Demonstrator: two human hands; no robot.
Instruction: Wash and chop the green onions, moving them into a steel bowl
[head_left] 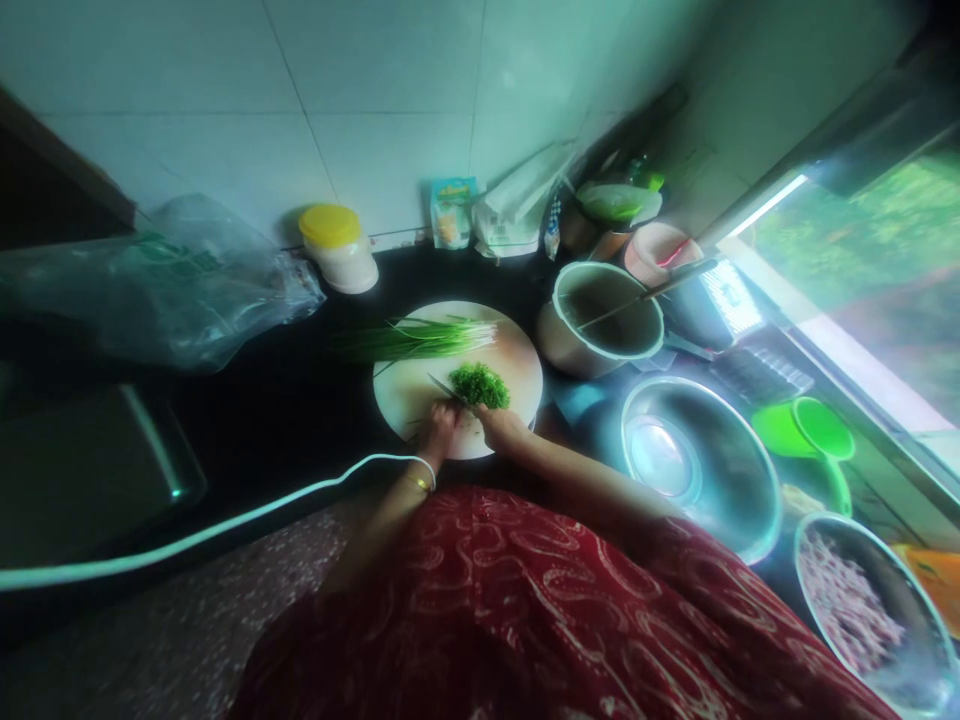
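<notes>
Head view, looking down over a dark surface (285,400) against a tiled wall. Near the middle lies a round cutting board (517,365). A pile of chopped greens (480,384) sits at the board's centre, and a bunch of whole green stalks (420,338) lies across the board's far edge, its leafy ends reaching past the left rim.

The left hand (441,428) rests at the board's near edge with its fingers closed around the handle of a knife (448,390); the blade points toward the chopped greens and touches their left side. The right hand (501,426) lies just beside the left one, at the near side of the pile; whether its fingers are apart or together cannot be told.

Toward the right edge of the surface stand a pot (600,320) with a utensil in it, a steel bowl (701,465) and, at the near right corner, a bowl of minced meat (855,610). A yellow-lidded jar (337,245) stands at the far edge, by the wall, with a clear plastic bag (172,285) to its left.
</notes>
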